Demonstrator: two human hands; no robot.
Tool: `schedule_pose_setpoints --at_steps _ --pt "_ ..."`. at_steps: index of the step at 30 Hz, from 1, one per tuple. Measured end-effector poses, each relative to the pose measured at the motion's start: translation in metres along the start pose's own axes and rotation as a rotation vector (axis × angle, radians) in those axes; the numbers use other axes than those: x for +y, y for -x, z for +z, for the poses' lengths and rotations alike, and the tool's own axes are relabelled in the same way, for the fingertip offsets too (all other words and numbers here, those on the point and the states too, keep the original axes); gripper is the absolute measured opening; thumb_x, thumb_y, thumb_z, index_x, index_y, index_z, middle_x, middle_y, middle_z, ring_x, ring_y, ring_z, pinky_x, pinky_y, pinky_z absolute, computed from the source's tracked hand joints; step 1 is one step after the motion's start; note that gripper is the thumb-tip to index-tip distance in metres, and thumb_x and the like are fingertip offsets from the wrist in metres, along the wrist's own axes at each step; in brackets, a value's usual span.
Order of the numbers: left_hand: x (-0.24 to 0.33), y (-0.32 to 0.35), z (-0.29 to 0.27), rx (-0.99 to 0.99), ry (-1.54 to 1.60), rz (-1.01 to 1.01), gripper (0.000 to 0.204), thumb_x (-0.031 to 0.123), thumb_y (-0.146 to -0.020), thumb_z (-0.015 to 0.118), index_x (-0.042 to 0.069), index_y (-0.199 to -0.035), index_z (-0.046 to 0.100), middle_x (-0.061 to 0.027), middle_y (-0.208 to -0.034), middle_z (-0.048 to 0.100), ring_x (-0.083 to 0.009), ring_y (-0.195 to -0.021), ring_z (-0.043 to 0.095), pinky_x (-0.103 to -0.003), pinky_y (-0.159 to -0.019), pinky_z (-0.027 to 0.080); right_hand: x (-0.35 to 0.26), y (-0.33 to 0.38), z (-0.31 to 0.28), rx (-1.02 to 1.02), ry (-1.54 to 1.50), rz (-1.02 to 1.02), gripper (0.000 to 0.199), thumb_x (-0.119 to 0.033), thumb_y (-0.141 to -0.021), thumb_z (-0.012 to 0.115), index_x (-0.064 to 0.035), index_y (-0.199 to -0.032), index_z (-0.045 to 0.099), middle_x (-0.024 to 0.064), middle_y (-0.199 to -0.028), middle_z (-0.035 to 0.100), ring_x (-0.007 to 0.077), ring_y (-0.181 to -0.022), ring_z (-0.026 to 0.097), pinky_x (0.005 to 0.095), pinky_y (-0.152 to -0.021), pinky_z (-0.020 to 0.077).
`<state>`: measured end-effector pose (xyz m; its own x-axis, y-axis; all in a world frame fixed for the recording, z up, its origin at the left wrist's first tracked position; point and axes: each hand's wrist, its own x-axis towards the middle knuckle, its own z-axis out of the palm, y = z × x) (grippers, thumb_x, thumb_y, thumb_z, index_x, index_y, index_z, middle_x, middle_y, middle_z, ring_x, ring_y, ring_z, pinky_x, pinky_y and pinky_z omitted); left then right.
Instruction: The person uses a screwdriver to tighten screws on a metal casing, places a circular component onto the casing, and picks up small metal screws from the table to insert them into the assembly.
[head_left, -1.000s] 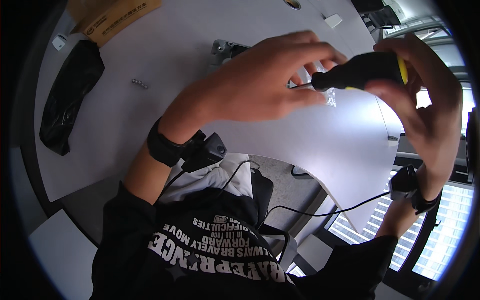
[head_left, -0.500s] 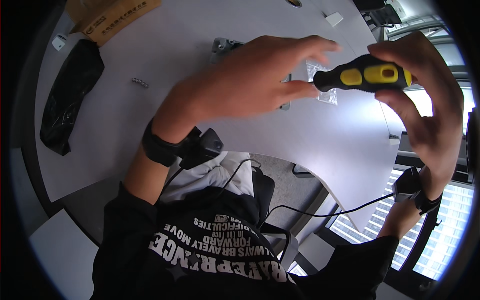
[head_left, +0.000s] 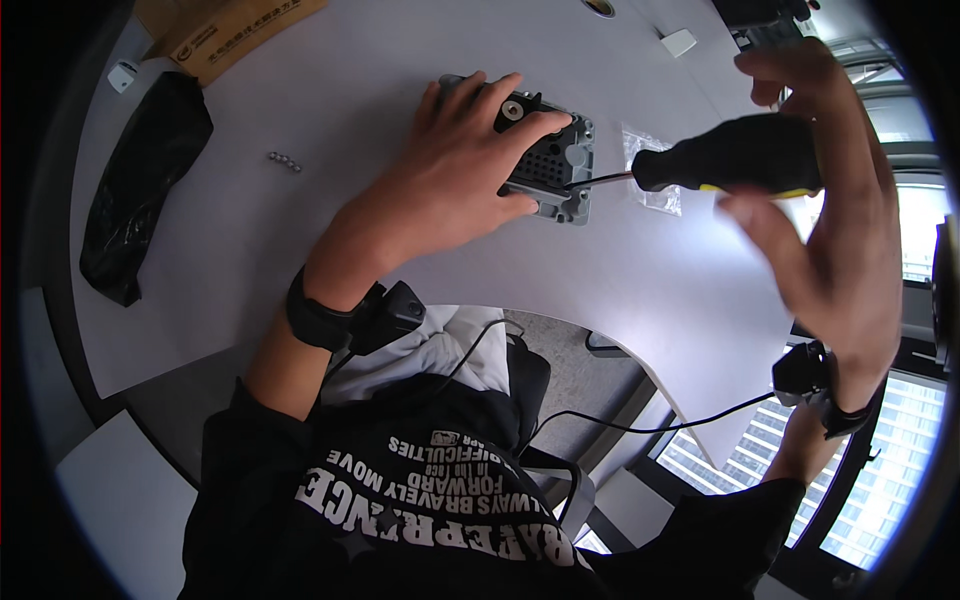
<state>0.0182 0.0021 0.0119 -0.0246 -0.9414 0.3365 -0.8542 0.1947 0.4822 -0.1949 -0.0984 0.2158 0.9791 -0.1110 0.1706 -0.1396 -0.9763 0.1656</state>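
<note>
Near the pale grey desk's (head_left: 250,260) far edge, the left hand (head_left: 455,175) presses down a grey square plastic housing (head_left: 555,160), steadying it while the right hand (head_left: 830,210) clasps a black-and-yellow-handled screwdriver (head_left: 735,160) whose tip meets the housing's side.

The table (head_left: 300,230) is pale grey. The little box part (head_left: 555,165) on it is grey too, with a patch of small dark holes like dots. The screwdriver (head_left: 730,155) has a black handle with a yellow stripe. A black bag (head_left: 140,185) lies on the table, next to a brown cardboard box (head_left: 230,25). The small clear bag (head_left: 650,185) looks shiny. Both wrist bands (head_left: 320,320) are black.
</note>
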Motion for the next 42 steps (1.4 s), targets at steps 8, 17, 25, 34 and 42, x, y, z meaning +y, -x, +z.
schedule_pose_setpoints --at_steps 8,17,25,34,42 --pt "0.001 0.002 0.004 0.048 -0.006 0.027 0.075 0.024 -0.086 0.080 0.028 -0.151 0.044 -0.0159 -0.160 0.030 -0.0438 -0.147 0.028 -0.060 -0.122 0.023 0.008 0.002 -0.018 -0.126 -0.038 -0.014 0.036 -0.005 -0.087 0.068 0.0022 -0.121 0.058 0.0200 -0.113 0.063 0.0283 -0.086 0.069 0.0345 -0.066 0.0556" --pt "0.005 0.003 0.005 0.067 0.019 -0.011 0.081 0.026 -0.085 0.081 0.025 -0.155 0.040 -0.0167 -0.159 0.031 -0.0425 -0.148 0.028 -0.060 -0.123 0.020 0.005 -0.006 -0.020 -0.162 -0.184 0.002 0.080 -0.001 -0.066 0.062 -0.0033 -0.142 0.039 0.0180 -0.127 0.047 0.0250 -0.095 0.058 0.0348 -0.075 0.0539" --pt "0.005 0.004 0.006 0.069 0.027 -0.021 0.079 0.026 -0.086 0.080 0.024 -0.154 0.040 -0.0171 -0.158 0.032 -0.0420 -0.149 0.027 -0.061 -0.123 0.018 0.006 -0.016 -0.014 -0.226 -0.056 0.140 0.051 -0.022 -0.092 0.074 0.0024 -0.132 0.055 0.0188 -0.112 0.068 0.0244 -0.075 0.072 0.0288 -0.061 0.0553" --pt "0.010 0.003 0.011 0.125 0.003 -0.027 0.077 0.024 -0.087 0.079 0.025 -0.153 0.041 -0.0171 -0.156 0.034 -0.0421 -0.147 0.029 -0.062 -0.122 0.020 0.009 -0.010 -0.022 -0.210 -0.222 -0.083 0.060 0.014 -0.066 0.062 -0.0048 -0.123 0.056 0.0184 -0.118 0.056 0.0299 -0.107 0.061 0.0377 -0.081 0.0586" --pt "0.008 0.005 0.012 0.105 0.011 -0.038 0.075 0.025 -0.087 0.079 0.025 -0.153 0.041 -0.0168 -0.157 0.033 -0.0424 -0.148 0.029 -0.063 -0.122 0.019 0.009 -0.008 -0.017 -0.243 -0.082 0.050 0.060 -0.030 -0.092 0.075 0.0017 -0.136 0.050 0.0174 -0.117 0.063 0.0296 -0.087 0.070 0.0355 -0.070 0.0582"
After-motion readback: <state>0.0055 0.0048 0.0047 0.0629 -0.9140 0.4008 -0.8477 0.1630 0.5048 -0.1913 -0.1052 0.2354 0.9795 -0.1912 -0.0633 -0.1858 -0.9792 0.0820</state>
